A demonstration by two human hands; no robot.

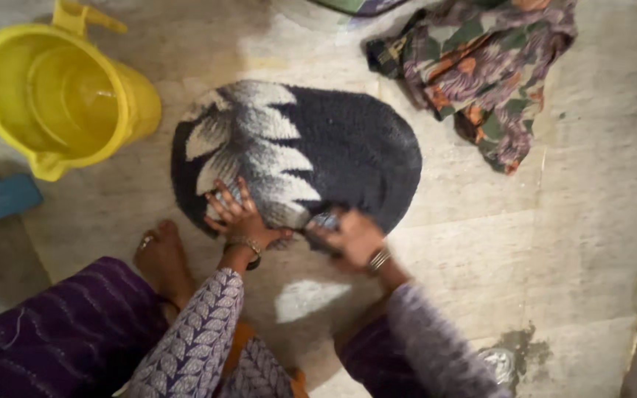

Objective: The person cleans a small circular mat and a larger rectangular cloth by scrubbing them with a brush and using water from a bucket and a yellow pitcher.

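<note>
From the head camera: the oval dark doormat point(311, 151), pale leaf pattern on its left half, lies flat on the stone floor point(554, 243) in front of the squatting person. The left hand point(236, 211) presses its near edge, fingers curled onto the pile. The right hand point(352, 237), blurred, is clamped on the same edge just beside it. Yellow bucket point(57, 92) stands at upper left; patterned cloth point(481, 66) lies crumpled at upper right.

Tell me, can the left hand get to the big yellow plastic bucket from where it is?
Probably yes. The left hand rests on the oval dark shaggy mat, and only bare stone floor lies between it and the yellow plastic bucket.
</note>
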